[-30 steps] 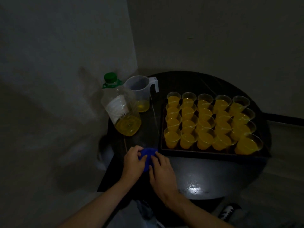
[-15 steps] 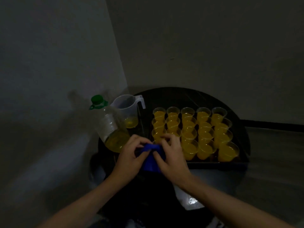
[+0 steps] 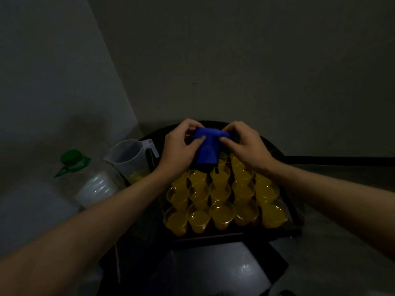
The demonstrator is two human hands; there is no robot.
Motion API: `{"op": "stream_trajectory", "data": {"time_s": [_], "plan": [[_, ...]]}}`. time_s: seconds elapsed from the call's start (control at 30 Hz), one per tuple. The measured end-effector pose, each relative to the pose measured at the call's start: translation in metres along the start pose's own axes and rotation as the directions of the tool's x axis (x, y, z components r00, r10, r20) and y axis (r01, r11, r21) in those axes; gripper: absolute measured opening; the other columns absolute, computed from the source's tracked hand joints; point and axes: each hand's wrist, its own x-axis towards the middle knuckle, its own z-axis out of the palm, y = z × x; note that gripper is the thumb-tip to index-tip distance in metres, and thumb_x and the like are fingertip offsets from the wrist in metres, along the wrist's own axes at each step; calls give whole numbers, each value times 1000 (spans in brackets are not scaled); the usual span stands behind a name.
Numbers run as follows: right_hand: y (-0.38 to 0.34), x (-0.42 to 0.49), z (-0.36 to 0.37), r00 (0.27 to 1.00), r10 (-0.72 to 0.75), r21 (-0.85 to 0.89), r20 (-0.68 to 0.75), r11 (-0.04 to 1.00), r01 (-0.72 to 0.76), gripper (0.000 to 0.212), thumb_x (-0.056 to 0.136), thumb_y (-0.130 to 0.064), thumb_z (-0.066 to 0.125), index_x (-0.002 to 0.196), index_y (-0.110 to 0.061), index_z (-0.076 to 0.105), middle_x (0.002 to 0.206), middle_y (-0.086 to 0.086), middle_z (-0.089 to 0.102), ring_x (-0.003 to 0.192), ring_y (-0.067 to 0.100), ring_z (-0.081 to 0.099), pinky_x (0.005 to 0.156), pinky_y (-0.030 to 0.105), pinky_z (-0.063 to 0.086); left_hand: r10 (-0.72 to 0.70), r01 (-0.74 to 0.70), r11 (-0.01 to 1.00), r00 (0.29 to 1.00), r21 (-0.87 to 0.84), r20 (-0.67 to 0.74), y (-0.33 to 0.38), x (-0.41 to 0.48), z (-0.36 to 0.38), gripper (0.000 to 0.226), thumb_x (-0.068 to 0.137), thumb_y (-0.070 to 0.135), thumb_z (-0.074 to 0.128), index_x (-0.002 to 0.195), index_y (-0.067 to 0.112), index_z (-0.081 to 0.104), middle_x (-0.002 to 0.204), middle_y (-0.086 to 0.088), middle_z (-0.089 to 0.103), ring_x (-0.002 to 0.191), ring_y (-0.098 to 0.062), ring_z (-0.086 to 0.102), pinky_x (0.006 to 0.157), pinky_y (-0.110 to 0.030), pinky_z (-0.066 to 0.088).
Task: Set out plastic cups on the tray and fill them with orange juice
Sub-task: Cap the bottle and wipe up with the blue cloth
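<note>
Several clear plastic cups [image 3: 221, 214] filled with orange juice stand in rows on a dark tray [image 3: 213, 236]. Above the far rows, my left hand [image 3: 180, 146] and my right hand [image 3: 245, 144] both pinch the top of a blue cloth-like object [image 3: 208, 149], which hangs down between them over the cups. A clear bottle with a green cap [image 3: 72, 159] stands at the left. Beside it sits a clear measuring jug [image 3: 128, 157] with a little juice at the bottom.
The tray rests on a dark round table [image 3: 213, 270] set in a corner between two walls. A shiny patch shows on the table's near side. My forearms reach over the bottle's side and the tray's right edge.
Both hands lifted the blue object from the table's near left part and carried it up and forward over the far rows of cups. The camera view tilted as well.
</note>
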Motion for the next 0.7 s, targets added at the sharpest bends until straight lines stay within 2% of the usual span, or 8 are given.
{"op": "stream_trajectory", "data": {"time_s": [0.07,0.13,0.23,0.33,0.43,0.5,0.6,0.7], "plan": [[12,16,-10,998,66,93,24,993,-68,6,97,-26,59,103,-23,58,104,-4,62,92,13,63,79,37,58,-3,3,1000,1000,3,5,-6,22,7,24,95,12,65,102,34,59,110,10,64,103,-3,64,86,-33,59],[24,32,-16,991,119,179,65,975,-129,4,99,-25,57,102,-22,55,102,-2,63,90,12,65,76,33,56,-3,3,1000,1000,16,15,-13,44,17,24,95,12,65,101,34,58,109,9,64,102,-1,64,82,-28,58],[47,59,-20,980,168,302,104,934,-192,9,99,-24,57,103,-18,51,105,4,63,94,19,65,79,36,56,-11,11,1000,1000,1,28,-28,78,32,22,95,11,65,101,31,58,109,7,64,100,-1,64,79,-25,58],[72,86,-23,967,197,404,160,881,-246,14,99,-22,57,106,-15,48,105,6,60,93,16,62,77,29,53,-16,16,1000,999,-5,49,-41,111,47,20,95,9,65,102,26,59,108,5,64,99,0,65,81,-25,59],[97,112,-21,954,243,470,177,831,-299,8,99,-22,56,99,-21,49,104,4,58,89,13,59,75,28,47,-22,22,1000,998,-3,64,-54,142,60,18,94,6,65,108,17,59,110,2,65,102,-5,66,84,-28,59],[115,127,-19,942,294,517,164,788,-336,6,99,-21,55,98,-20,48,109,5,59,94,16,60,79,30,48,-26,26,1000,997,-3,67,-66,161,68,19,95,6,64,112,13,59,112,0,65,103,-7,66,85,-28,59],[141,144,-13,928,342,518,148,773,-368,5,99,-20,54,101,-19,51,112,6,60,99,19,60,86,35,48,-51,51,999,996,2,68,-89,186,79,19,95,7,64,111,16,59,111,3,65,101,-4,65,79,-19,57],[166,154,-5,916,372,492,147,776,-394,7,99,-18,54,104,-17,51,110,6,61,94,17,60,80,31,49,-84,81,995,995,50,52,-121,205,93,18,95,9,65,106,22,58,108,5,64,97,-4,64,77,-21,54]]}}
